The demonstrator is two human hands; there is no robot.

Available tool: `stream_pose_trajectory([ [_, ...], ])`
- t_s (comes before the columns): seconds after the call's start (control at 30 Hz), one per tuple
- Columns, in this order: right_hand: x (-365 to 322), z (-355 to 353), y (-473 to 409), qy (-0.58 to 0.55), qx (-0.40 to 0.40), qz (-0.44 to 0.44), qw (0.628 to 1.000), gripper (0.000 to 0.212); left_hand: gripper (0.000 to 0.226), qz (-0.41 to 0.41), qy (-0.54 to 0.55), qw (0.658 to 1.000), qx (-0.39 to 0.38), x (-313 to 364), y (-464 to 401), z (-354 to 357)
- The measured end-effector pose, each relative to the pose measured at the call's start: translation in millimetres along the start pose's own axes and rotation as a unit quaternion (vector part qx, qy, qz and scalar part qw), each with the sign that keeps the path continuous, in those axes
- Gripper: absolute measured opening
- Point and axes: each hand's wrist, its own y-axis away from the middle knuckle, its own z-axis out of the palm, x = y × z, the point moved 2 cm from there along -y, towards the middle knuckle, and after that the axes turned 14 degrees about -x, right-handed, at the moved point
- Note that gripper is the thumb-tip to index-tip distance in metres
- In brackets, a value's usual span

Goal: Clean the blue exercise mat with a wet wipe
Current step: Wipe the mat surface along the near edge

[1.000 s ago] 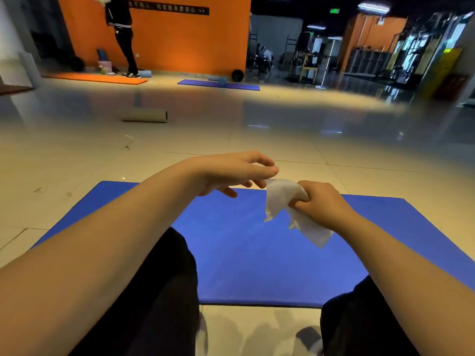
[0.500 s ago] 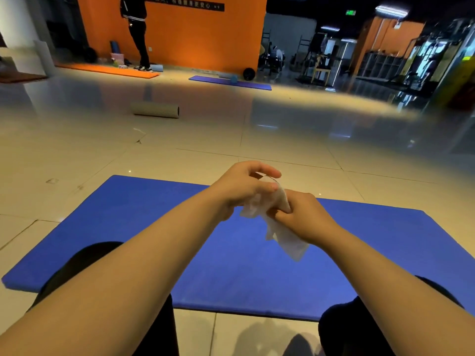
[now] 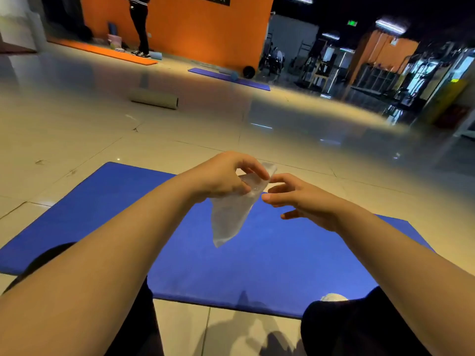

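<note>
Both hands work above the blue exercise mat (image 3: 270,263): the left hand (image 3: 221,177) pinches the top of the wet wipe (image 3: 230,217) so that it hangs below the fingers for unfolding. The right hand (image 3: 304,201), which gripped the wipe half a second ago, has released it; its loosely spread fingers now hold nothing, just beside the wipe's upper edge.

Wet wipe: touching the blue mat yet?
No. The wet wipe hangs in the air from the left hand, its lower tip clear above the blue mat.
</note>
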Motion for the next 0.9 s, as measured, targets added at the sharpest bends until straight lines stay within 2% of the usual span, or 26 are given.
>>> stream_pose_trajectory([
  [0.1,-11.5,1.5,-8.3,0.015,-0.049,-0.023,0.998,0.042,0.045,0.03,-0.023,0.999,-0.022,5.9,2.9,-3.6],
  [0.2,-0.5,4.6,-21.2,0.007,-0.052,-0.013,0.999,0.024,0.044,0.059,-0.041,0.997,0.008,14.2,-4.9,-10.7],
  [0.3,29.2,4.1,-28.2,-0.006,-0.034,0.029,0.999,0.009,0.042,-0.003,-0.141,0.99,0.023,3.4,-20.5,-19.0],
  [0.37,46.9,-0.1,-34.3,-0.013,-0.021,0.079,0.997,0.021,0.045,-0.069,-0.182,0.981,0.005,-16.5,-31.9,-15.6],
  [0.43,54.8,-2.2,-46.6,-0.007,-0.026,0.104,0.994,0.02,0.049,-0.117,-0.186,0.975,-0.011,-39.0,-40.7,-6.4],
  [0.53,61.7,3.3,-70.3,0.011,-0.053,0.101,0.993,0.02,0.052,-0.133,-0.12,0.984,0.003,-67.4,-50.3,5.6],
  [0.6,70.5,11.2,-84.4,0.079,-0.099,0.12,0.985,0.019,0.048,-0.149,-0.058,0.986,0.035,-91.0,-54.1,14.7],
  [0.8,114.2,19.9,-116.7,0.295,-0.2,0.184,0.916,0.012,0.038,-0.245,0.11,0.961,0.064,-185.6,-44.6,98.1],
  [0.9,138.0,15.7,-135.7,0.345,-0.219,0.2,0.891,0.024,0.034,-0.282,0.156,0.944,0.075,-222.7,-46.6,133.3],
])
